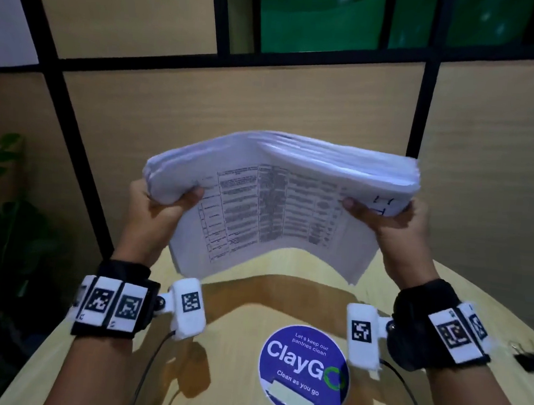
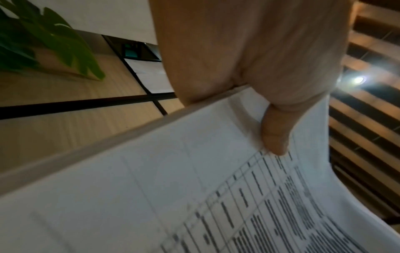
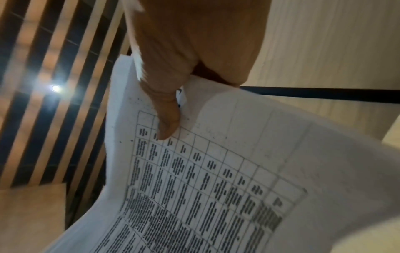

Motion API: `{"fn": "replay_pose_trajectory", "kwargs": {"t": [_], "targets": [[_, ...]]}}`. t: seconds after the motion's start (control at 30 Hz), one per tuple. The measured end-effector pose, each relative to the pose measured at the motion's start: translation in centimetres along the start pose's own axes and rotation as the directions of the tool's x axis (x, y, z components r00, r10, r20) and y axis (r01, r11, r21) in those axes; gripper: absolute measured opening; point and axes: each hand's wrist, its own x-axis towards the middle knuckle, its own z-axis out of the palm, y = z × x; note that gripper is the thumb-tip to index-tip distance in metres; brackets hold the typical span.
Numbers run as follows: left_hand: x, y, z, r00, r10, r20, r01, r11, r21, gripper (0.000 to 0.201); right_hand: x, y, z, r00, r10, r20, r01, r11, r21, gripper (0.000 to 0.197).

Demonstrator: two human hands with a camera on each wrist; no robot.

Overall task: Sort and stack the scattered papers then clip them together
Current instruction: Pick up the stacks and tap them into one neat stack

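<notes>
The left hand (image 1: 158, 205) grips the left end of a thick stack of papers (image 1: 279, 197), thumb pressed on the front sheet and the fingers curled out of sight behind it; the left wrist view shows that thumb (image 2: 275, 135) lying flat on the printed page. The right hand (image 1: 392, 223) holds the right end the same way, its thumb (image 3: 167, 118) resting on the top corner of the table printed on the sheet. Between the two hands the stack is lifted clear of the table (image 1: 234, 311), standing roughly on its long edge, bowed so that its middle bulges and its upper edges fan out slightly. The facing sheet carries a ruled grid of small print, too blurred to read, and a few handwritten pen strokes near the right thumb, also illegible. Each wrist wears a black band with white blocks bearing square black-and-white coded markers. On the pale wooden table below lies a round blue sticker (image 1: 303, 371) reading "Let's keep our pantries clean", "ClayGo" and "Clean as you go". A black binder clip (image 1: 531, 360) lies at the table's right edge, well apart from the papers. Green leaves (image 1: 3, 162) show at the left.
</notes>
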Motion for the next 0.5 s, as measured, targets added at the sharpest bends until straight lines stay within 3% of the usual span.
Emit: {"fn": "replay_pose_trajectory", "kwargs": {"t": [0.07,0.17,0.23,0.4,0.5], "targets": [[-0.4,-2.6,0.2,0.985,-0.171,-0.030,0.172,0.984,0.035,0.030,-0.7,1.7,-0.1,0.989,0.122,0.078,-0.112,0.986,-0.127,0.028],[-1.4,-5.7,0.3,0.912,-0.410,-0.018,0.410,0.909,0.070,0.024,-1.7,3.9,-0.4,0.927,0.335,0.167,-0.277,0.914,-0.296,0.017],[-1.3,-5.7,0.2,0.907,-0.421,-0.029,0.422,0.905,0.056,0.020,-1.7,3.8,-0.4,0.936,0.316,0.154,-0.263,0.920,-0.289,0.013],[-0.1,-4.8,-0.3,0.949,-0.308,-0.063,0.311,0.950,0.039,0.028,-0.9,2.7,-0.6,0.986,0.145,0.085,-0.125,0.971,-0.205,0.013],[-1.4,-5.7,-0.5,0.930,-0.364,-0.047,0.367,0.927,0.071,0.027,-1.7,4.1,-0.9,0.968,0.229,0.103,-0.198,0.949,-0.245,0.015]]}}
